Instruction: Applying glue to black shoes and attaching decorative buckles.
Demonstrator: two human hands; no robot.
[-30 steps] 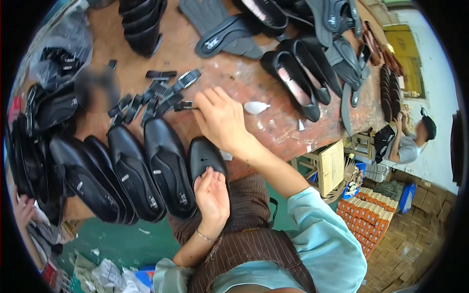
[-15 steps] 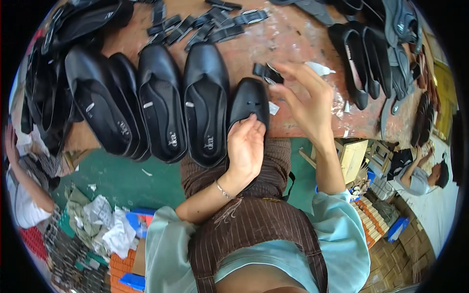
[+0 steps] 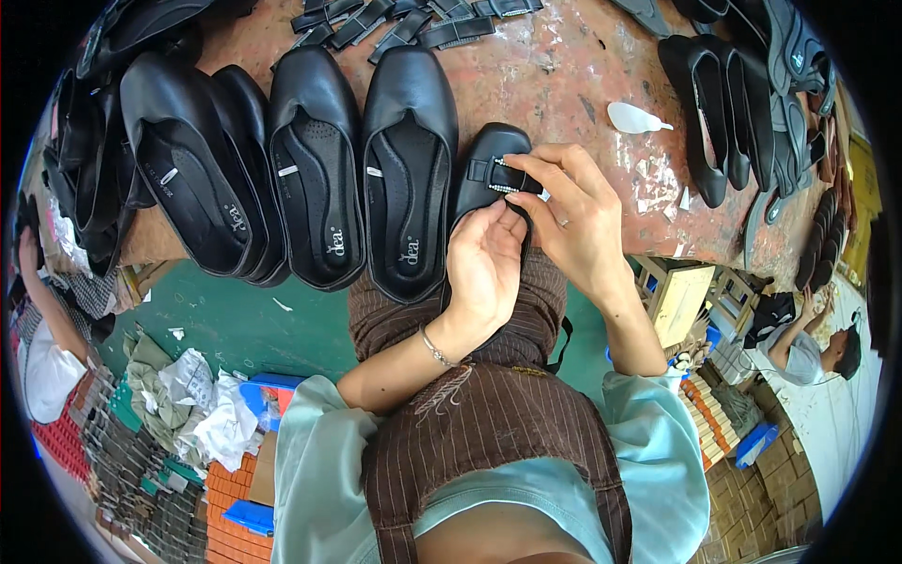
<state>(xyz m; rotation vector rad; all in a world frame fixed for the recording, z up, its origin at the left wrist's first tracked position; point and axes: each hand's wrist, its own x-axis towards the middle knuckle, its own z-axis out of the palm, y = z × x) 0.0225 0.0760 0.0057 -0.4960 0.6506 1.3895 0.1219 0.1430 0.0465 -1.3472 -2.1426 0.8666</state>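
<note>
A black flat shoe point(image 3: 489, 164) lies toe-up at the table's near edge, over my lap. My left hand point(image 3: 484, 263) grips its body from below. My right hand point(image 3: 568, 211) pinches a small black strap with a sparkling buckle point(image 3: 507, 180) and presses it across the shoe's toe. Both hands touch the shoe. To its left, several more black flat shoes point(image 3: 409, 169) lie side by side, insoles up.
The worn brown table point(image 3: 554, 75) holds loose black straps point(image 3: 404, 23) at the far edge, more black shoes point(image 3: 714, 103) at the right and a white scrap point(image 3: 634, 117). Paper scraps and stacked boxes lie on the green floor point(image 3: 235, 324). Another person point(image 3: 808, 343) sits at the right.
My right hand came back from the pile of straps with one strap and laid it on the shoe's toe. My left hand kept hold of the shoe. The view tilted down.
</note>
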